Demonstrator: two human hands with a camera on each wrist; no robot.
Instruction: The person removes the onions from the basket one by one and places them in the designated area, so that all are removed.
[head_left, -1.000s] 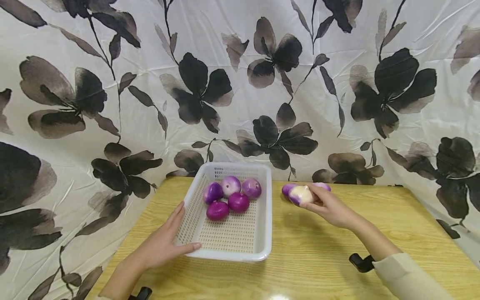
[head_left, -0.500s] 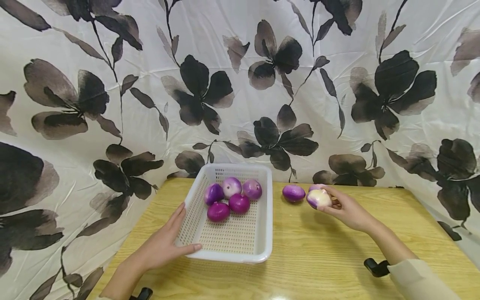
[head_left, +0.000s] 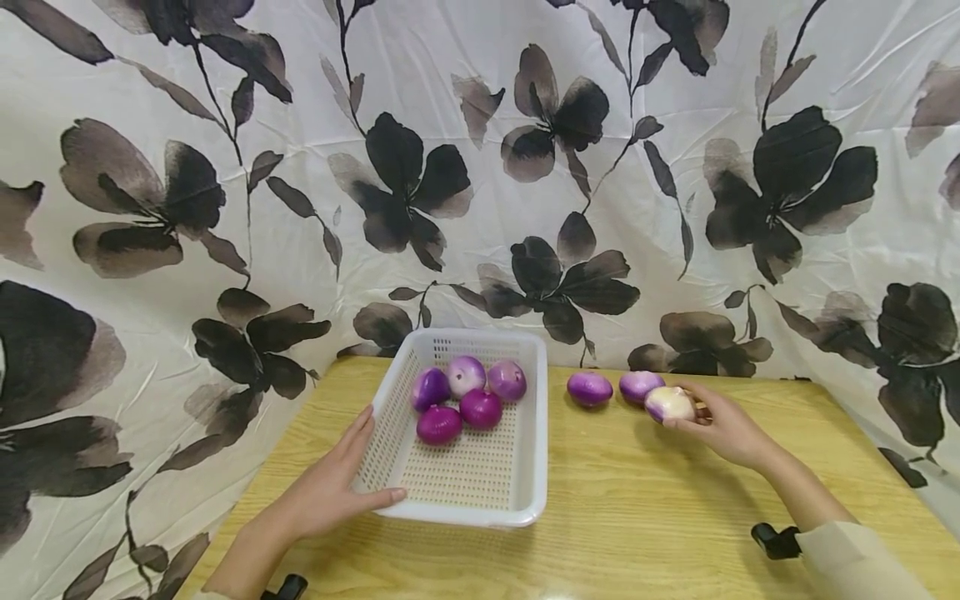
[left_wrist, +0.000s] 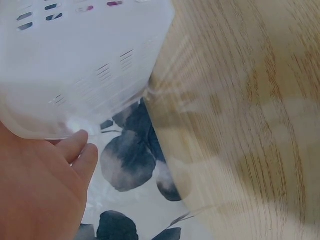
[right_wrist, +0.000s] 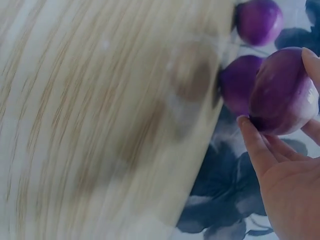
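My right hand holds a purple-and-white onion between thumb and fingers, just above the table. In the right wrist view this onion turns its purple side to the camera. Behind it on the table sits a paler purple onion, with a darker one to its left. A white perforated plastic basket stands left of centre, with several purple onions grouped toward its back. My left hand holds the basket's front left corner, its thumb over the rim and fingers along the outer side.
The wood-grain table extends to the right and in front of the basket. A white cloth with dark flowers hangs behind the table and down its sides.
My right hand has moved right with the held onion, uncovering first the darker and then the paler onion on the table. My left hand and the basket have stayed in place.
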